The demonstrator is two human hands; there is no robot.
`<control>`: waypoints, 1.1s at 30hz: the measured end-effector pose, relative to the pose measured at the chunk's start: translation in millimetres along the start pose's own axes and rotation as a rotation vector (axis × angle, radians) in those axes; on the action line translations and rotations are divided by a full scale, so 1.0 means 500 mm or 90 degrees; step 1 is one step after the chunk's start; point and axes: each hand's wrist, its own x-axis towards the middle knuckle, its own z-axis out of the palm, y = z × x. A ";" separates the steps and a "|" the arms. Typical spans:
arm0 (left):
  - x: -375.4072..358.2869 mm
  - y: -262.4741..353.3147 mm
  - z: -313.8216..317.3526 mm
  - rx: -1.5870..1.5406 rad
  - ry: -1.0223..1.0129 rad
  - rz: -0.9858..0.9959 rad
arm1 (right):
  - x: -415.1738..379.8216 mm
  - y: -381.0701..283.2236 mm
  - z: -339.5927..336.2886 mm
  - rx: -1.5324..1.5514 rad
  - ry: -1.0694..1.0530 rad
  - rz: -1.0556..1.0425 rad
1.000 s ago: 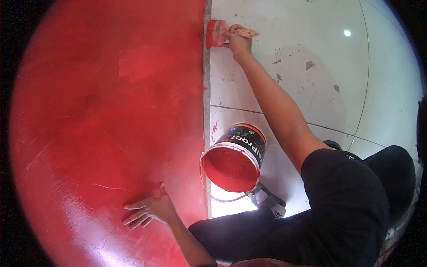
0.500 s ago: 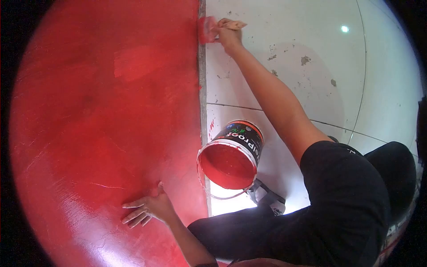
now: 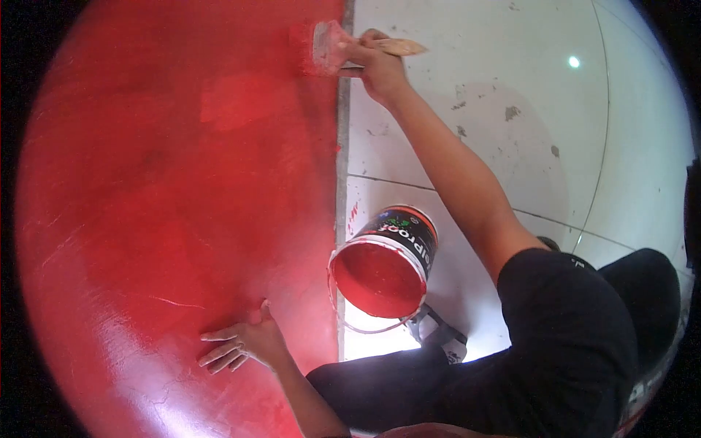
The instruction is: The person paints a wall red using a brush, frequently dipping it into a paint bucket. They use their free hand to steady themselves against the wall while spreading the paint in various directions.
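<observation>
My right hand [image 3: 377, 67] is closed around a wide paintbrush [image 3: 331, 48] near the top of the head view. Its wooden handle sticks out to the right, and its red bristles press on the red-painted surface [image 3: 175, 182] just left of the grey edge strip. Low in the view, my left hand [image 3: 244, 345] rests on the same red surface, fingers spread and holding nothing. Pale smears mark its fingers. Between my arms stands a paint bucket [image 3: 398, 232] with a dark label and a wire handle. Red paint shows inside it.
White floor tiles [image 3: 467, 109] with grey spots and dark joints lie to the right of the grey edge strip [image 3: 342, 168]. A few red paint drips mark the tile beside the bucket. My sandalled foot [image 3: 442, 336] is just below the bucket.
My right hand has moved the paintbrush leftward from the grey edge onto the red surface. The whole view has shifted slightly. My left hand keeps its place.
</observation>
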 end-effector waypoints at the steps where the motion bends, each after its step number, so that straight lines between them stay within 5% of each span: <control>1: 0.002 -0.005 0.003 0.005 -0.008 -0.008 | -0.021 -0.025 0.017 0.043 -0.003 -0.023; 5: 0.005 -0.012 0.008 -0.002 0.012 -0.014 | -0.026 0.006 -0.002 -0.096 0.161 -0.027; 9: 0.009 0.014 -0.030 -0.022 -0.007 -0.028 | -0.062 0.073 0.053 -0.125 0.142 0.023; 11: 0.010 0.008 -0.033 -0.043 -0.052 -0.045 | -0.090 0.049 0.153 -0.283 -0.032 -0.339; 13: 0.006 -0.009 -0.004 0.004 -0.005 -0.018 | -0.096 -0.044 0.277 -0.172 -0.051 -0.220; 15: 0.004 -0.005 -0.017 -0.009 -0.023 -0.028 | -0.130 -0.161 0.390 0.167 -0.201 -0.124; 19: 0.010 -0.014 -0.013 -0.018 -0.019 -0.014 | -0.099 -0.185 0.424 0.254 -0.346 -0.160; 23: 0.008 -0.021 -0.017 -0.028 -0.060 -0.036 | -0.040 -0.045 0.251 0.179 -0.086 0.016; 27: 0.011 -0.018 -0.035 -0.034 -0.095 -0.035 | -0.046 -0.024 0.102 0.014 0.069 0.059; 30: 0.014 -0.008 -0.052 -0.048 -0.125 -0.060 | -0.001 0.003 0.067 -0.224 0.237 -0.057; 33: 0.020 -0.009 -0.064 -0.050 -0.151 -0.074 | 0.051 0.046 0.157 0.015 0.148 -0.123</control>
